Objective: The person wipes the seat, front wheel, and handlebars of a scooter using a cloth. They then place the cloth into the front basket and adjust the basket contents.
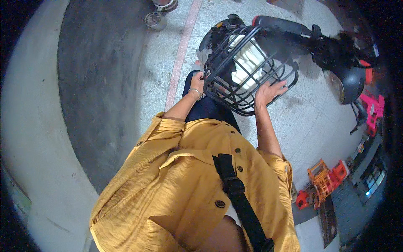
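Observation:
A black metal wire basket (220, 83) is tilted in front of me, at the end of a black two-wheeled vehicle with a long seat (283, 25). Crumpled whitish material (248, 61) shows through its bars. At the basket's left edge is my left hand (197, 82), its fingers curled at the rim and partly hidden; the grip is unclear. My right hand (269, 92) lies against the basket's near right side with fingers spread, and whether it grips a bar cannot be told.
Two containers (155, 20) stand on the floor at the top, beside a pink floor stripe (184, 47). A dark round helmet-like object (349, 85) is at the right. Orange and red plastic chairs or stools (321, 179) stand lower right, with a pink one (373, 105) farther up.

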`<state>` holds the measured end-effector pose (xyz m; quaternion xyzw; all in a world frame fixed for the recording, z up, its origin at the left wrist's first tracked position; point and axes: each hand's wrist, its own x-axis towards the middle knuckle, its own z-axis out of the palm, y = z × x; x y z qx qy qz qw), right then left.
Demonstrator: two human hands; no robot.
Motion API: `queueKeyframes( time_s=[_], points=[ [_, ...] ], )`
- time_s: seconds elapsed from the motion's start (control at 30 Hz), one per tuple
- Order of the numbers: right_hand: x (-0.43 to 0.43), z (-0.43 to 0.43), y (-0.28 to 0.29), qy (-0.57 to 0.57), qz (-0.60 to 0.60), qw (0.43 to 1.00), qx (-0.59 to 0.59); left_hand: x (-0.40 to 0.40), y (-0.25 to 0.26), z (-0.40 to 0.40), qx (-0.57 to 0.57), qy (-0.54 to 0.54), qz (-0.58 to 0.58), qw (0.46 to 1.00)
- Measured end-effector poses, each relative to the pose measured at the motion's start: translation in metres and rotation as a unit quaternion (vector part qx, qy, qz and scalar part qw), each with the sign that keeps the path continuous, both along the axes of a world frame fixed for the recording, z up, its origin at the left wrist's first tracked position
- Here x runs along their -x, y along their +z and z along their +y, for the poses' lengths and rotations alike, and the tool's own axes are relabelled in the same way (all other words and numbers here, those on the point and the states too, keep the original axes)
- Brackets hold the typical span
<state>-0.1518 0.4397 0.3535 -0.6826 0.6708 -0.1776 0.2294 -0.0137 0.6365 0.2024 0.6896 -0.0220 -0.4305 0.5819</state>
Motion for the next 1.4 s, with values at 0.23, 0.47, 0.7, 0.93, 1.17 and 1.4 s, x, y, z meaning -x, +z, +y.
queueKeyframes(
  time_s=[0.23, 0.47, 0.7, 0.93, 1.17, 1.4],
  points=[
    [0.007, 0.002, -0.01, 0.029, -0.01, 1.0, 0.001, -0.007, 0.025, -0.014, -0.122, -0.084, -0.218, 0.965],
    [0.005, 0.005, 0.0, 0.008, 0.021, 1.0, -0.01, -0.026, 0.066, -0.021, -0.168, -0.179, -0.315, 0.917],
    [0.006, 0.005, -0.006, 0.017, 0.008, 1.0, 0.002, -0.06, 0.073, -0.036, -0.126, -0.069, -0.307, 0.941],
    [0.005, 0.002, -0.014, 0.024, 0.023, 0.999, 0.027, -0.04, 0.031, -0.019, -0.069, -0.066, -0.321, 0.942],
    [0.001, 0.002, -0.001, -0.007, -0.025, 0.999, 0.023, 0.008, 0.053, -0.013, 0.035, 0.133, 0.074, 0.988],
    [0.021, 0.02, 0.024, 0.082, -0.066, 0.989, 0.099, 0.043, 0.074, 0.027, -0.219, -0.066, 0.067, 0.971]
  ],
)
